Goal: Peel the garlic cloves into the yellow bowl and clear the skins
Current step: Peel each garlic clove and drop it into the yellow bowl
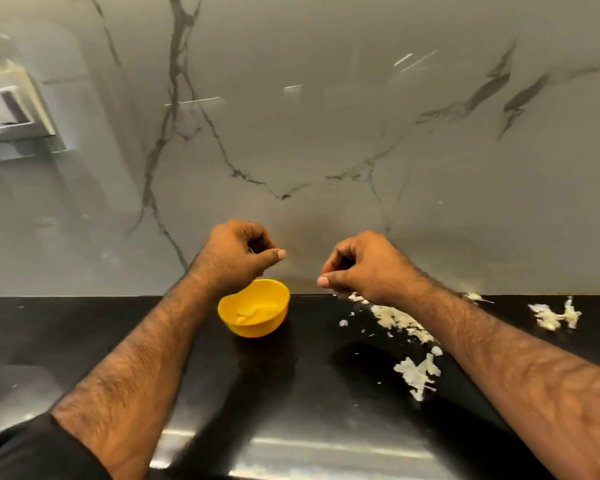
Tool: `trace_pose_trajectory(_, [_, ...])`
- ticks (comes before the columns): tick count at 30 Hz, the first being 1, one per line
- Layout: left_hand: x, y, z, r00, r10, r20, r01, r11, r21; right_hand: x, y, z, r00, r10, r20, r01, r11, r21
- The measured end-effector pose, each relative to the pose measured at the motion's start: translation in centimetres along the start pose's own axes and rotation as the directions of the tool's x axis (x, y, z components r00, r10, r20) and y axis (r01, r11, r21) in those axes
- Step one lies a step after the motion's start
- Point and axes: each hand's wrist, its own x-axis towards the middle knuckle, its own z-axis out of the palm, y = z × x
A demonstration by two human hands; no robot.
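Hands raised above the black worktop (pixel 291 375). Left hand (pixel 234 256) curled over the yellow bowl (pixel 257 323) near the back edge, contents unclear, probably poised to drop a clove. Right hand (pixel 364 268) pinches a pale scrap above the garlic skins (pixel 400 320) littering the right side. Peeled cloves (pixel 253 311) lie inside the bowl.

One wide-angle view from a camera on my head, looking forward and down my outstretched forearms. It sits close above the black worktop (pixel 291 393), whose near edge fills the bottom of the frame. The veined marble wall (pixel 326 133) directly ahead fills the upper half, bending at the edges.
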Motion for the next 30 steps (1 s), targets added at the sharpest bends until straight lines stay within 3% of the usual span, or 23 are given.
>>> trace_pose_trajectory(4, [-1.5,-4.4,-4.0,0.995,-0.093,-0.045,0.097,0.99,0.106,2.9,-3.7,4.6,0.995,-0.049,0.086,0.055,0.996,-0.075])
trace_pose_trajectory(11, [-3.0,-6.9,-5.5,0.99,-0.132,-0.05,0.137,0.985,0.109,4.2,-5.5,6.0,0.977,0.0,0.212,0.043,0.979,-0.199])
trace_pose_trajectory(15, [-2.6,-4.8,-3.9,0.995,-0.095,-0.026,0.097,0.992,0.086,3.0,-4.6,2.5,0.992,-0.003,0.123,0.026,0.982,-0.185])
trace_pose_trajectory(20, [-1.4,0.5,-0.1,1.0,-0.004,0.017,0.002,0.998,0.067,0.0,-1.0,-4.6,0.995,0.093,0.034,-0.087,0.984,-0.153])
trace_pose_trajectory(26, [0.2,8.2,7.6,0.983,0.076,0.168,-0.077,0.997,-0.002,-3.4,4.9,-10.5,0.986,0.147,-0.083,-0.167,0.912,-0.376])
trace_pose_trajectory(30, [0.8,10.1,12.4,0.977,0.08,0.2,-0.081,0.997,-0.005,-3.8,7.6,-10.0,0.999,0.035,-0.034,-0.049,0.799,-0.599])
